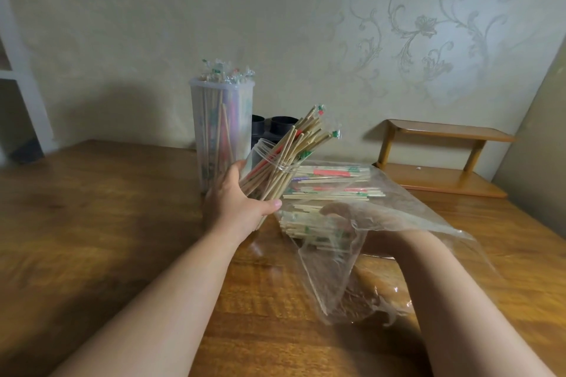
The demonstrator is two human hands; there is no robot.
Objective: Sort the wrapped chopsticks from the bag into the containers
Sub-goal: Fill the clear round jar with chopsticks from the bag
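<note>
Wrapped chopsticks (330,184), in bag (413,217) toward table (92,208) far edge: likely light, stiff, slippery; pinching mid-length suits. Left hand (235,205) is clasping tilted jar (260,148); right hand (352,214) is lying inside bag, fingers indiscernible.

A room in a home, by the look of its furnishings; pale wallpaper (422,27) with a scrolling flower-and-leaf pattern covers the back wall, a patch of light falling across it at right; a broad wooden table (107,193), varnished and glossy, its grain plain to see, fills the foreground; a small two-tier wooden rack (441,159) stands at the far right, by the wall; white shelves (18,79) show at the left edge; two black cups (283,125) sit by the wall, just behind a tall plastic tub (220,131); the tub and a clear jar (269,162) hold wrapped chopsticks (306,138); more lie in a thin clear bag (398,202) on the tabletop.
</note>
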